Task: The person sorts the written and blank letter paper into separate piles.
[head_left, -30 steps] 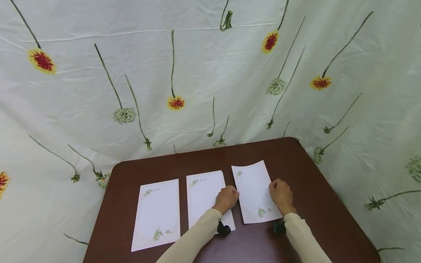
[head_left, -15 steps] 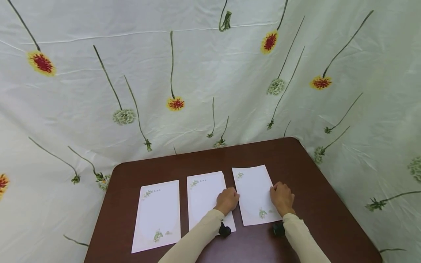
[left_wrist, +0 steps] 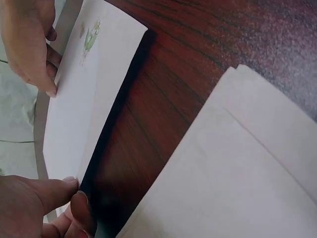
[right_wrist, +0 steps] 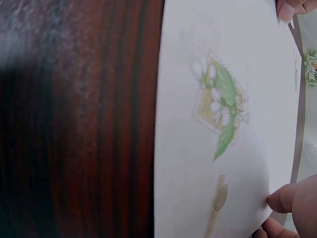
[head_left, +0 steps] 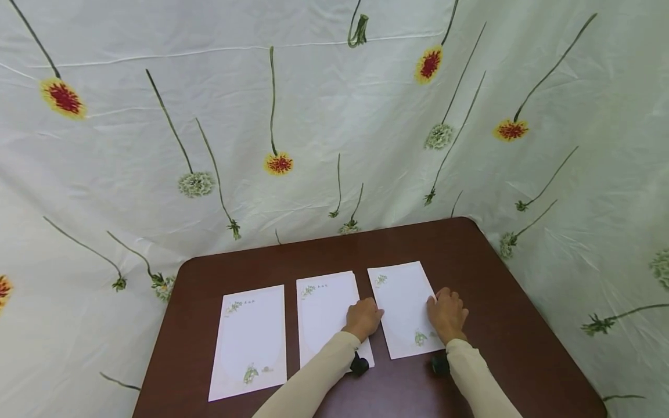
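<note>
My left grip (head_left: 364, 318) and right grip (head_left: 448, 316) pinch opposite edges of the rightmost floral-printed sheet (head_left: 402, 307) — even, light tension should prevent creases.

Curtained-off space, kind of room unclear, flower-printed fabric (head_left: 313, 104) across upper frame, brown wood-grained surface (head_left: 324, 255) at lower centre.

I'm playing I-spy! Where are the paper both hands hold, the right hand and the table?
Held paper (head_left: 405, 310), head view, middle of the sheet
Right hand (head_left: 448, 314), head view, back of the hand
Table (head_left: 504, 331), head view, bare top
</note>
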{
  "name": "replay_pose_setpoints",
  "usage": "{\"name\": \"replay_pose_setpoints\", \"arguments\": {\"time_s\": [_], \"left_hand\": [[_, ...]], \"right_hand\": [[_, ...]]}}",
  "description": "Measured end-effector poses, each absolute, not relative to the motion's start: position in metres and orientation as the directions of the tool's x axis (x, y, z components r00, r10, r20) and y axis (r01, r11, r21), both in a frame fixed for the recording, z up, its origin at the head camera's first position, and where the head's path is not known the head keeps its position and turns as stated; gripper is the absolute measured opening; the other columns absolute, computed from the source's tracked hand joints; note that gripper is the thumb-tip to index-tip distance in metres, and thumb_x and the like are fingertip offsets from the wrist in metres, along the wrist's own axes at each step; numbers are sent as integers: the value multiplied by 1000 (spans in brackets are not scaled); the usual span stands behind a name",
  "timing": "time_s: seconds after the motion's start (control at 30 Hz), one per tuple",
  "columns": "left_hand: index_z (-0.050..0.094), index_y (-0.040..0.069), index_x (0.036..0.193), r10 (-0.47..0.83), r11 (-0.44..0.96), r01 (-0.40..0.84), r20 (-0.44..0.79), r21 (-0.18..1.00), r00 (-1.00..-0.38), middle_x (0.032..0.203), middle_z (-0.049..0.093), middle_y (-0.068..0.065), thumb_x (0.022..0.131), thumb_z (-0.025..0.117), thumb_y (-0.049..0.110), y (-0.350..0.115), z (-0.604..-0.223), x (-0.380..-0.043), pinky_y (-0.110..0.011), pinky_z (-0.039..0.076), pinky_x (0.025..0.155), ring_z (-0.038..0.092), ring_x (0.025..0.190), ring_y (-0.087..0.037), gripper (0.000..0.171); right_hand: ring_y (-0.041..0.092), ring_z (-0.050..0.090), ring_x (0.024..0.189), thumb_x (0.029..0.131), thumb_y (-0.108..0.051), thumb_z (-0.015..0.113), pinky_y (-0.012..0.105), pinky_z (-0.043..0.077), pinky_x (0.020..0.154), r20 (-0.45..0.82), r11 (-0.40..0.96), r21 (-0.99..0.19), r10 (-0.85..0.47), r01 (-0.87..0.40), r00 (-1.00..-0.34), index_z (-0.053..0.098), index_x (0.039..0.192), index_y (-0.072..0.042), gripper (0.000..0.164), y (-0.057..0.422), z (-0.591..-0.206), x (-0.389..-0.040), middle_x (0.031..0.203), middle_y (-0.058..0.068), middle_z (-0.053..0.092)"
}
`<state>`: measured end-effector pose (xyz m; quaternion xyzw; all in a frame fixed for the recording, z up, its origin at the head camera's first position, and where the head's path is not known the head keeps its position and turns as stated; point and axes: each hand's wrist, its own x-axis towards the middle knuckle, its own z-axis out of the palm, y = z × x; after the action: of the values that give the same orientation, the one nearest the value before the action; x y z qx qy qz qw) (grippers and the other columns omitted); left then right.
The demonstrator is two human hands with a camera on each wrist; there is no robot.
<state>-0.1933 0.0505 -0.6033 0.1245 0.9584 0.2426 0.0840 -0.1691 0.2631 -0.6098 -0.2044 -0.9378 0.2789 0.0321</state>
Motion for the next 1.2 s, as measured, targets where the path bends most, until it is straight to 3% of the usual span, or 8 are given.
{"name": "replay_pose_setpoints", "arguments": {"time_s": [0.23, 0.53, 0.87, 1.07, 1.2], "left_hand": [[69, 1, 77, 246, 874, 166, -122, 457, -961, 84, 76, -17, 98, 72, 24, 46, -604, -197, -48, 58, 77, 76, 83, -36, 31], [70, 2, 79, 249, 882, 187, -90, 433, -964, 83, 76, -15, 98, 71, 23, 40, -603, -194, -46, 57, 78, 76, 83, -35, 28], [57, 10, 72, 250, 824, 228, 29, 519, -968, 64, 62, -4, 98, 69, 16, 32, -601, -186, -40, 48, 67, 61, 60, -23, 29], [58, 9, 78, 193, 830, 247, 158, 500, -968, 69, 65, -7, 94, 71, 12, 17, -596, -188, -42, 49, 67, 65, 65, -28, 21], [62, 4, 86, 129, 853, 190, 156, 486, -979, 78, 68, -14, 93, 73, 12, 2, -592, -193, -48, 52, 71, 70, 76, -36, 15]], "right_hand": [[49, 55, 107, 103, -18, 58, 61, 38, 90, -45, 766, -535, 396, 357, -917, 54, 111, 6, 26, 258, -613, -171, 111, 31, 56], [50, 55, 107, 103, -18, 58, 61, 38, 91, -46, 760, -548, 389, 349, -920, 54, 113, 7, 27, 252, -612, -173, 111, 32, 56], [52, 55, 114, 103, -20, 57, 64, 38, 95, -38, 761, -543, 400, 355, -916, 53, 120, 9, 34, 246, -609, -175, 119, 34, 56], [50, 57, 115, 103, -22, 58, 62, 38, 94, -18, 767, -561, 364, 311, -931, 54, 121, 6, 34, 228, -598, -182, 120, 32, 58], [46, 64, 103, 102, -23, 60, 59, 42, 88, 15, 785, -565, 318, 254, -948, 61, 115, 4, 30, 210, -592, -186, 107, 27, 66]]}}
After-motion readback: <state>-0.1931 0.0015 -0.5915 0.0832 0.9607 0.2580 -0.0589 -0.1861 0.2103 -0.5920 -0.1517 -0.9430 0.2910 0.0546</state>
